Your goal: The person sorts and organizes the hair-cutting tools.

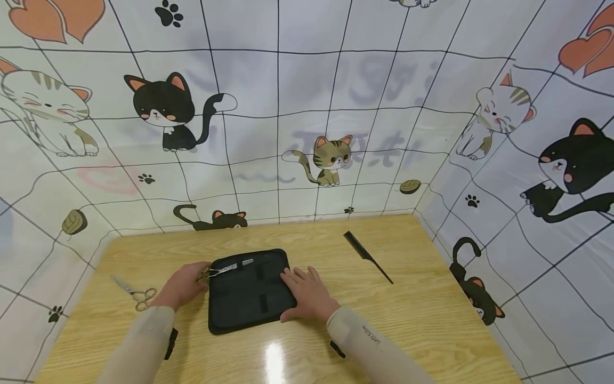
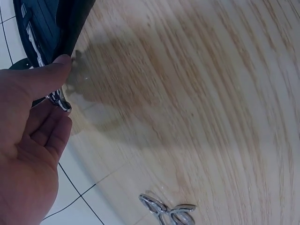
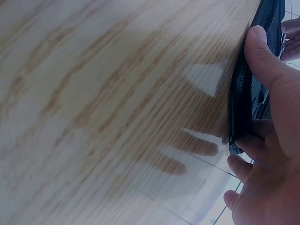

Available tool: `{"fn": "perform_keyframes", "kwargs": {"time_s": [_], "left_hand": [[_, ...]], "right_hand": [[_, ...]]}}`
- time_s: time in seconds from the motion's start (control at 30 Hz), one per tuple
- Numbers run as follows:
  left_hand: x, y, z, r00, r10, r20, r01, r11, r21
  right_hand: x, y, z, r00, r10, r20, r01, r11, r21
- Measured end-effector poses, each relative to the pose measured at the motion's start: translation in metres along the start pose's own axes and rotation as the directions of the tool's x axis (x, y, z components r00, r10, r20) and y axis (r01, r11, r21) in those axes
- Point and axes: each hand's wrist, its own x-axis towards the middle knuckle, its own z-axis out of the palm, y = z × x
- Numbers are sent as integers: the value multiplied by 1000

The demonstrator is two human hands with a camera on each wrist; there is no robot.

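A black flat tool case (image 1: 240, 304) with small elastic loops lies on the table in the head view. Across its upper left part lies a pair of scissors (image 1: 225, 269), blades pointing right at a loop. My left hand (image 1: 184, 285) pinches the scissors' handles at the case's left edge; in the left wrist view, thumb and fingers meet on the handle rings (image 2: 58, 100). My right hand (image 1: 312, 296) rests on the case's right edge with fingers spread. In the right wrist view, its thumb (image 3: 262, 54) touches the case's rim.
A second pair of scissors (image 1: 136, 293) lies left of my left hand. Toward the right of the wooden table (image 1: 403, 320) is a black rat-tail comb (image 1: 366, 256). A cloth printed with cats (image 1: 268, 80) hangs behind and beside the table.
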Motion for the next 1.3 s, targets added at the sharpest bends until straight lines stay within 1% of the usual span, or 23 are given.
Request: {"fn": "perform_keyframes", "kwargs": {"time_s": [0.23, 0.4, 0.63, 0.87, 1.0, 1.1, 1.3], "left_hand": [[4, 4, 4, 998, 57, -23, -55, 996, 67], [4, 5, 8, 998, 61, -24, -58, 992, 110], [2, 9, 12, 994, 98, -43, -91, 985, 149], [-2, 15, 13, 996, 81, -35, -75, 985, 153], [-2, 17, 14, 997, 71, -42, -64, 985, 161], [-2, 19, 16, 997, 63, -44, -55, 984, 170], [0, 20, 18, 999, 39, -30, -33, 984, 177]], "right_hand": [[0, -1, 0, 1000, 7, -5, -7, 1000, -13], [-1, -2, -2, 1000, 8, 3, -8, 1000, -3], [0, -2, -1, 1000, 8, 5, -8, 1000, -10], [3, -1, 3, 1000, 10, 9, -10, 999, -30], [3, -1, 3, 1000, 12, 16, -11, 999, -40], [3, -1, 2, 1000, 14, 20, -13, 999, -42], [2, -1, 1, 1000, 12, 19, -11, 999, -37]]}}
